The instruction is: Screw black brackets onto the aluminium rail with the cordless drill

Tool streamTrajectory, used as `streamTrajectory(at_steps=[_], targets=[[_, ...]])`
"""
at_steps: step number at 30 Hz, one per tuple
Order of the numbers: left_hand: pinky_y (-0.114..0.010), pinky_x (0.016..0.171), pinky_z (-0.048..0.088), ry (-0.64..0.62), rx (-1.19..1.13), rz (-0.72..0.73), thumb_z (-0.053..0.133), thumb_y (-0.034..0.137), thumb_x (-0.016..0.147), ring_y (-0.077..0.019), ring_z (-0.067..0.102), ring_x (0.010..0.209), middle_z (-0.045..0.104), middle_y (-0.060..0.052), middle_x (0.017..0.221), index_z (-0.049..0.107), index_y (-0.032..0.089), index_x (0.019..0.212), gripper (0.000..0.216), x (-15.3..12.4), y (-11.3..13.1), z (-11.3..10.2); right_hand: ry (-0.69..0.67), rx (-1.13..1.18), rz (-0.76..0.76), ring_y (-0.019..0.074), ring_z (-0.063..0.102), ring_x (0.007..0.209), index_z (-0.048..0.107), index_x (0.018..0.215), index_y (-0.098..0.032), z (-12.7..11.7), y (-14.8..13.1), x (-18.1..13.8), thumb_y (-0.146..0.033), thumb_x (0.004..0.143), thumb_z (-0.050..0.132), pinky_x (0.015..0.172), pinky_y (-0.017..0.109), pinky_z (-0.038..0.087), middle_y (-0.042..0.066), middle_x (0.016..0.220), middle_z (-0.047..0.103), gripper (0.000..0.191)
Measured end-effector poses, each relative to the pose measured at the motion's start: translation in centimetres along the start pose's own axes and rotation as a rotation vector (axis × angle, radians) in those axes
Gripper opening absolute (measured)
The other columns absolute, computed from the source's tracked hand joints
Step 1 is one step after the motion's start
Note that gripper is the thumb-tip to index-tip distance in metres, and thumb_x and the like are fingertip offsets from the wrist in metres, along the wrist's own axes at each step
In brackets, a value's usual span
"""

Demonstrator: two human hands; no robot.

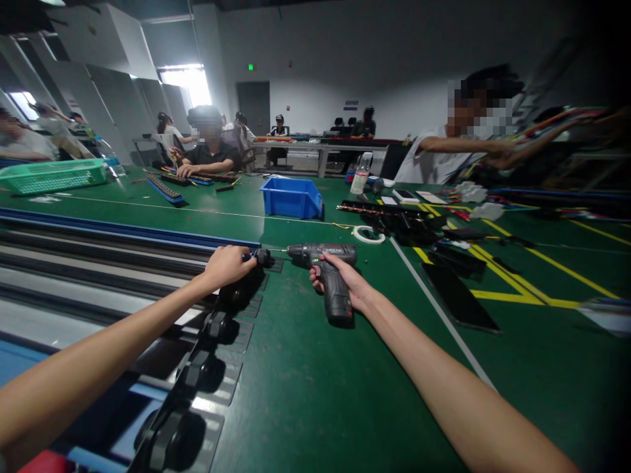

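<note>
My right hand (342, 279) is wrapped round the grip of a black cordless drill (338, 289), a finger at its trigger. The drill lies level above the green table, its thin bit pointing left at a black knob-like fitting (263, 257). Around that fitting my left hand (230, 266) is closed, at the far end of a row. Several more black fittings (200, 371) run down the row toward me, along the ends of long dark and silver rails (98, 263). Whether the bit touches the fitting cannot be made out.
A blue bin (292, 198) stands beyond the drill, with a roll of white tape (369, 235) to its right. Dark parts, a black flat panel (461, 299) and a bottle (361, 173) lie or stand at right. A green basket (54, 176) is far left. People sit across the table.
</note>
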State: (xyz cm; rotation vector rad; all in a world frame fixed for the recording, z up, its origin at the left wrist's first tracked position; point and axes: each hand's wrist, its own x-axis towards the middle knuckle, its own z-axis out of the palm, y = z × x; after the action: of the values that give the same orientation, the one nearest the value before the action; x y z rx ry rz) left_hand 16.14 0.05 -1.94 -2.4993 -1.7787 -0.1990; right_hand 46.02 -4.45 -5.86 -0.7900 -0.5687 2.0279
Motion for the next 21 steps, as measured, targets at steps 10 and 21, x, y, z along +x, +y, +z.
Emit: streamTrajectory(at_steps=[10,21], targets=[[-0.032,0.074,0.043,0.029,0.012,-0.002,0.037,0.06,0.091,-0.029,0.068,0.088,0.074,-0.012,0.087,0.071,0.021,0.089,0.052,-0.5,0.0,-0.1,0.035,0.018,-0.142,0.0152,0.066,0.067,0.058,0.089,-0.014,-0.2,0.9,-0.8,-0.046,0.095,0.054,0.058,0.024,0.06,0.009,0.076,0.067,0.033],[-0.034,0.07,0.041,0.043,0.022,0.026,0.03,0.065,0.093,-0.0313,0.068,0.087,0.073,-0.013,0.088,0.07,0.02,0.088,0.061,-0.2,-0.4,0.3,0.434,0.258,-0.707,0.0135,0.068,0.064,0.061,0.087,-0.015,-0.1,1.3,-1.2,-0.046,0.089,0.062,0.057,0.021,0.058,0.004,0.073,0.07,0.031]])
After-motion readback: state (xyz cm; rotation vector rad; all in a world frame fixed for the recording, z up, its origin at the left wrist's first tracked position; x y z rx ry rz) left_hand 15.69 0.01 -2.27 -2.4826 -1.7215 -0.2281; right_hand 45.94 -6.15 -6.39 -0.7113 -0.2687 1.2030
